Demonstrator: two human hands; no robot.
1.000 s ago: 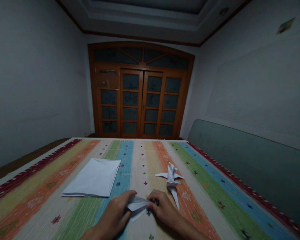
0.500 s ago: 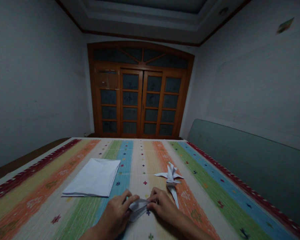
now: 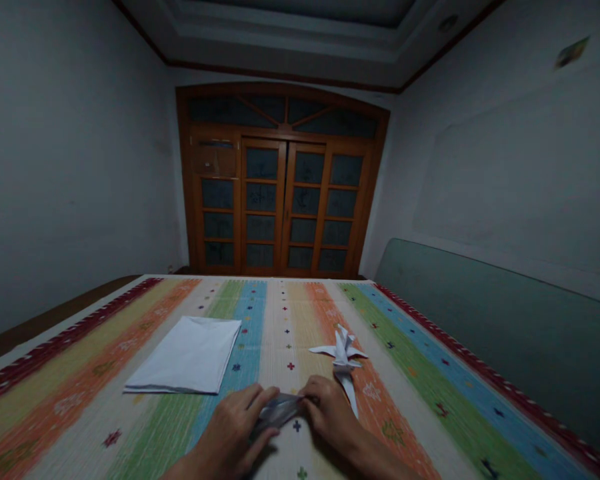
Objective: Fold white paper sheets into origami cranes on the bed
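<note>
A small piece of folded white paper [image 3: 280, 408] is held between my two hands near the front of the table. My left hand [image 3: 237, 427] grips its left part, fingers over the top and the thumb below. With thumb and fingertips, my right hand [image 3: 327, 413] pinches its right end. Just beyond my right hand lies a folded white paper figure [image 3: 344, 350] with pointed arms and a long tail. Farther left rests a stack of white paper sheets [image 3: 187, 357]. Part of the held paper is hidden behind my left fingers.
A striped, patterned tablecloth [image 3: 145, 433] covers the table. Along the right side runs a pale green padded backrest [image 3: 480, 307]. Wooden doors with glass panes [image 3: 285, 200] stand beyond the table's far edge, between white walls.
My left hand has turned, with its thumb now lower and apart from the fingers. The folded paper has tilted and shifted slightly right. My right hand keeps its pinch.
</note>
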